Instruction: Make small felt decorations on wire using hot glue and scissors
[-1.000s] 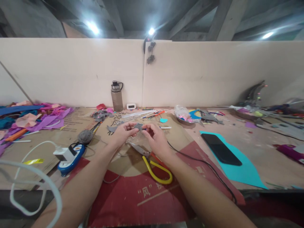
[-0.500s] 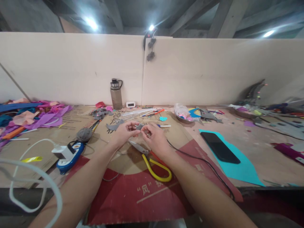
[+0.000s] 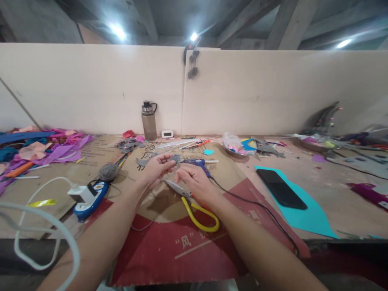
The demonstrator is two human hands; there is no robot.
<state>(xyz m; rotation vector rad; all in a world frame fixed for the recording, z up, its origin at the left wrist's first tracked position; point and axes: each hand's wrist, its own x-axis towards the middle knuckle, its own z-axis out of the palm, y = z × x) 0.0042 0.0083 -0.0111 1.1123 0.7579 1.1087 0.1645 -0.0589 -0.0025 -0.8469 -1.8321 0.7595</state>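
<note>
My left hand (image 3: 157, 169) pinches a small grey felt piece (image 3: 175, 158) above the cardboard sheet (image 3: 169, 242). My right hand (image 3: 194, 182) has dropped just below and right of it, fingers curled, hovering over the blades of the yellow-handled scissors (image 3: 197, 210); what it holds, if anything, is hidden. A blue glue gun (image 3: 195, 162) lies just beyond the right hand, its black cord (image 3: 260, 208) trailing toward me on the right.
A water bottle (image 3: 148, 121) and small clock (image 3: 167, 133) stand by the back wall. Purple and pink scraps (image 3: 45, 149) pile at left. A white charger on a blue device (image 3: 87, 196), a grey yarn ball (image 3: 108, 171), a black phone (image 3: 280, 188) on teal sheet lie around.
My right hand let go of the grey piece and moved down toward the scissors, uncovering the blue glue gun. The left hand keeps the piece.
</note>
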